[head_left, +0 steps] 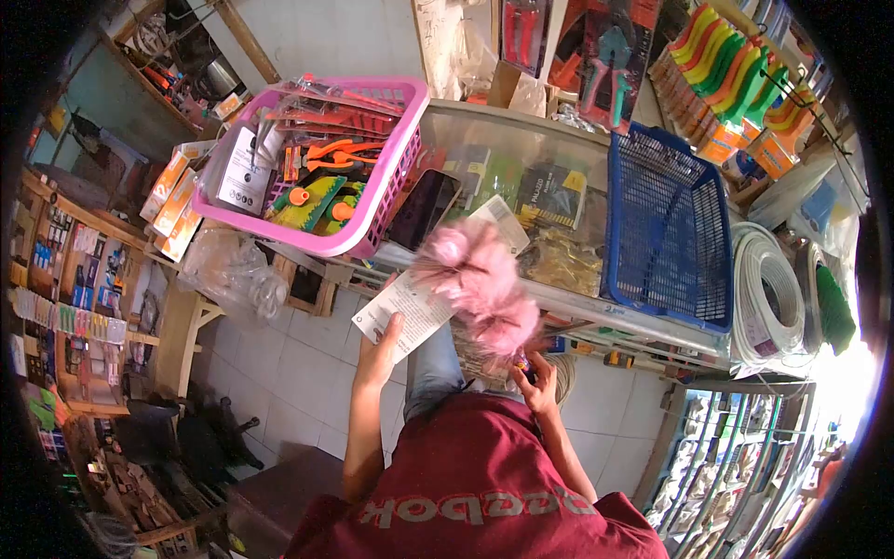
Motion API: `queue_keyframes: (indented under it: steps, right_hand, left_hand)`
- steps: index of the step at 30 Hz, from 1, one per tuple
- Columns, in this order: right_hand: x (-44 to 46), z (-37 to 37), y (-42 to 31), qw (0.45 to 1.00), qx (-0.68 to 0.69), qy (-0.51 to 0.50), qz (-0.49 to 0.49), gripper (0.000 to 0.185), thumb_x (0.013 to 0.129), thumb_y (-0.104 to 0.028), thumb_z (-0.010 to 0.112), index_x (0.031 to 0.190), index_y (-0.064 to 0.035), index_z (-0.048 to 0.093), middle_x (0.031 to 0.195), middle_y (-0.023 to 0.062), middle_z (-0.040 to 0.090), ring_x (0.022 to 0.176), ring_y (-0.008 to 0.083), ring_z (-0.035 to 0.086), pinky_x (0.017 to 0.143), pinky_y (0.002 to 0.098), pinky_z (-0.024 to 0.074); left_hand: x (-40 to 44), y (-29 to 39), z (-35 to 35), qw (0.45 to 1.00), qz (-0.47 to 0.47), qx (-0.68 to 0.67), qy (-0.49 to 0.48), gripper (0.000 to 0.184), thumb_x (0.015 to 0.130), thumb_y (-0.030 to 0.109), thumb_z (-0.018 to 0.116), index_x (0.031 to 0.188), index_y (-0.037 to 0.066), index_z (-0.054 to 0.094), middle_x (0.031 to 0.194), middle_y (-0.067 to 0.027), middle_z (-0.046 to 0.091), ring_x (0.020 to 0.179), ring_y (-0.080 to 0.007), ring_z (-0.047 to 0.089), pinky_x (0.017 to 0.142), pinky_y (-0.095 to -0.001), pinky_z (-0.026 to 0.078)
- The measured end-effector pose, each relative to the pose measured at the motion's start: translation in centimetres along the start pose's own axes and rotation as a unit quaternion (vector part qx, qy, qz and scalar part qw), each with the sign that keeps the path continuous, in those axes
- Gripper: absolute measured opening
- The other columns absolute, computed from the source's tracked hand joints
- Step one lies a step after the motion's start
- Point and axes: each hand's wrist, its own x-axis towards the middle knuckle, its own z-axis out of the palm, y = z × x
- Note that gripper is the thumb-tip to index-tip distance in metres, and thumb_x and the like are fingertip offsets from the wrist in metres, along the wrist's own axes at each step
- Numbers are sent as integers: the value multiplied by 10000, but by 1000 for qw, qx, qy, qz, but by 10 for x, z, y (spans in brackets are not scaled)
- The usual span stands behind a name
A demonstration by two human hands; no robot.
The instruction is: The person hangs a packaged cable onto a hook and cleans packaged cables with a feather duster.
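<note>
My left hand point(380, 354) is closed on a pale printed card point(402, 317), its thumb lying on the near corner. My right hand point(538, 384) grips the short dark end of a pink fluffy duster point(480, 279). The duster's feathery head lies across the card in view and hides part of it. Beyond the fluff, another pale printed piece point(503, 222) shows over the glass counter point(447, 121); whether it belongs to the same card I cannot tell. A dark phone point(425, 209) rests on the counter behind my left hand.
A pink basket point(410, 140) of packaged tools stands on the counter's left. An upright-edged blue basket point(670, 224) sits at the right, beside coiled white cable point(768, 289). A dark stool point(289, 498) is at lower left, near stocked wooden shelves point(172, 354).
</note>
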Motion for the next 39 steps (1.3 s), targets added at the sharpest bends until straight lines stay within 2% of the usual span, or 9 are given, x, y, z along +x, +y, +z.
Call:
queue_keyframes:
  steps: [7, 12, 17, 19, 21, 25, 29, 33, 39]
  right_hand:
    - [-5, 4, 15, 954, 259, 9, 148, 221, 752, 15, 658, 882, -37, 488, 699, 43, 531, 516, 107, 479, 469, 254, 427]
    - [-9, 14, 70, 986, -63, -106, -113, 96, 754, -3, 526, 841, 5, 566, 640, 45, 562, 514, 96, 488, 473, 254, 398]
    - [7, 22, 36, 1000, -13, -2, -1, 160, 767, -27, 468, 613, -22, 424, 546, 56, 480, 519, 125, 458, 526, 284, 409]
    - [3, 26, 72, 995, 88, -47, 14, 108, 755, -51, 512, 660, -3, 494, 605, 100, 541, 564, 178, 506, 597, 311, 436]
    - [1, 26, 60, 991, -62, -51, -110, 108, 736, -89, 545, 678, -8, 503, 568, 114, 481, 499, 216, 430, 501, 344, 368]
    - [6, 19, 54, 997, -37, -68, -26, 132, 731, -71, 551, 829, 16, 567, 719, 149, 584, 653, 307, 529, 631, 375, 430]
    - [9, 20, 70, 999, -1, -1, 46, 141, 804, -64, 497, 685, 10, 497, 632, 84, 543, 580, 151, 481, 536, 305, 377]
    - [9, 25, 72, 999, -26, 17, 28, 113, 733, -45, 493, 643, 20, 467, 578, 91, 467, 549, 175, 407, 515, 348, 350]
    - [-3, 31, 65, 984, -74, -55, -154, 117, 800, -39, 467, 750, 29, 549, 660, 54, 558, 643, 121, 507, 572, 271, 405]
  left_hand:
    - [8, 0, 6, 997, 63, 14, -44, 687, 797, 92, 567, 1390, -17, 237, 1392, -118, 344, 1245, -157, 364, 1019, -303, 300]
    - [5, 13, -1, 976, 12, -202, -85, 840, 662, 128, 489, 1409, -34, 139, 1441, -132, 264, 1289, -201, 328, 1058, -343, 263]
    - [13, 11, -14, 969, 15, -208, -134, 792, 691, 163, 435, 1404, -36, 154, 1424, -147, 294, 1267, -213, 363, 1048, -351, 277]
    - [11, 6, -24, 975, -1, -186, -121, 764, 703, 161, 432, 1396, -41, 180, 1400, -151, 332, 1255, -220, 379, 1044, -350, 278]
    - [13, 1, -30, 982, -12, -155, -112, 735, 714, 155, 432, 1384, -48, 208, 1379, -154, 360, 1249, -225, 387, 1042, -350, 280]
    - [15, 7, -36, 982, -14, -121, -143, 672, 746, 119, 437, 1363, -60, 241, 1338, -150, 400, 1227, -220, 410, 1024, -353, 307]
    - [15, -3, -48, 980, -19, -125, -152, 600, 786, 89, 426, 1345, -58, 263, 1308, -150, 431, 1203, -221, 440, 998, -354, 347]
    - [14, -4, -53, 979, -43, -101, -174, 587, 815, 96, 449, 1345, -68, 257, 1305, -150, 437, 1178, -210, 469, 957, -337, 393]
    - [16, -4, -55, 982, -34, -86, -166, 540, 790, 42, 494, 1296, -59, 334, 1206, -123, 510, 1108, -199, 522, 921, -328, 432]
